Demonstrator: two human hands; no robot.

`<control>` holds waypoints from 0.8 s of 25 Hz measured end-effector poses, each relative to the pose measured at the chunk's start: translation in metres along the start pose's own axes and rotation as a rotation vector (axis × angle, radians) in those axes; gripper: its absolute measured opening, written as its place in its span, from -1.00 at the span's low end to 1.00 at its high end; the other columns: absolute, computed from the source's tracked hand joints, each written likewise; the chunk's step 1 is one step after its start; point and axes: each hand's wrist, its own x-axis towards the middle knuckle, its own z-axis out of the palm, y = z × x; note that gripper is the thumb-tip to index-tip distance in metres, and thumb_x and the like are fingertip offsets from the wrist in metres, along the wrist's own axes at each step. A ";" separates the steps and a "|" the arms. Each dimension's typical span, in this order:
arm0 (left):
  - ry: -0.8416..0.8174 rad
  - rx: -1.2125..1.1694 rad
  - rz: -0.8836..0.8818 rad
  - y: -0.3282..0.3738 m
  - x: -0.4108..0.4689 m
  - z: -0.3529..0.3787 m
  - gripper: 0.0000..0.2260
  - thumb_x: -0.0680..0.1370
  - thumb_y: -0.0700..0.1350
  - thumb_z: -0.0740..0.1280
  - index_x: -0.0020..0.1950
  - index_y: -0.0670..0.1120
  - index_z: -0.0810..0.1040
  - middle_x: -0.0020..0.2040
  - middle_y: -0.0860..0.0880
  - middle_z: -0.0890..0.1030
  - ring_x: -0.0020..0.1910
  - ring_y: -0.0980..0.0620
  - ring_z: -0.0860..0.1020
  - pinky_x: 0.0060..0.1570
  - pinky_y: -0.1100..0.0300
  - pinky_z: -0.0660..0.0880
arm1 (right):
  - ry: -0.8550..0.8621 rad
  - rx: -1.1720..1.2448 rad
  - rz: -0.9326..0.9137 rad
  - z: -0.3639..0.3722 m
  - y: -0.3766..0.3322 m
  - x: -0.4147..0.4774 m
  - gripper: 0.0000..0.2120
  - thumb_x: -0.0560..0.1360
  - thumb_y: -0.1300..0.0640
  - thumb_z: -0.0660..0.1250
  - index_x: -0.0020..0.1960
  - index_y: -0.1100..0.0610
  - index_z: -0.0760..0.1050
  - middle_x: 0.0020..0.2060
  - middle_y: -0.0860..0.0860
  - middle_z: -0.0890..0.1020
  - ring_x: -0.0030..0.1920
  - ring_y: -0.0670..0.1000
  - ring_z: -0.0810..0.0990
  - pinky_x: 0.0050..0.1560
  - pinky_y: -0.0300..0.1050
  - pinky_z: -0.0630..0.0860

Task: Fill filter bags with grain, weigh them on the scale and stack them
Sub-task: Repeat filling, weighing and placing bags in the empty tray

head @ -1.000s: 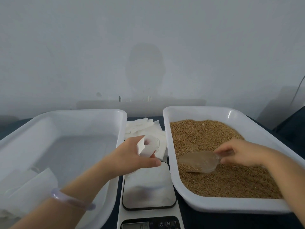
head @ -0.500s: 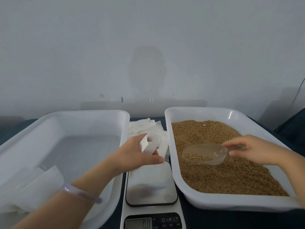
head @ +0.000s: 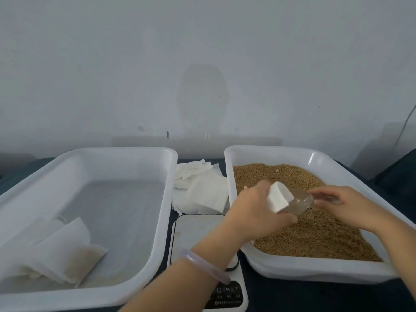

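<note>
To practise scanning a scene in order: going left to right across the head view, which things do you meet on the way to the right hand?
Filled filter bags → stack of empty filter bags → left hand → open filter bag → clear scoop → right hand.

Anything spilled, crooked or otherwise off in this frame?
Nothing stands out. The left hand holds the filter bag over the grain tray, the right hand holds the scoop at its mouth, and no spill shows on the table.
</note>
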 end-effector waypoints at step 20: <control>0.197 0.174 -0.167 -0.011 0.004 0.015 -0.50 0.34 0.26 0.42 0.13 0.05 0.37 -0.27 0.24 0.33 -0.20 0.08 0.28 0.35 -0.13 0.24 | 0.122 -0.264 -0.229 -0.093 -0.025 -0.032 -0.77 0.36 -0.17 0.32 -0.01 -0.41 0.54 -0.07 -0.41 0.61 0.03 -0.36 0.53 0.21 0.02 0.46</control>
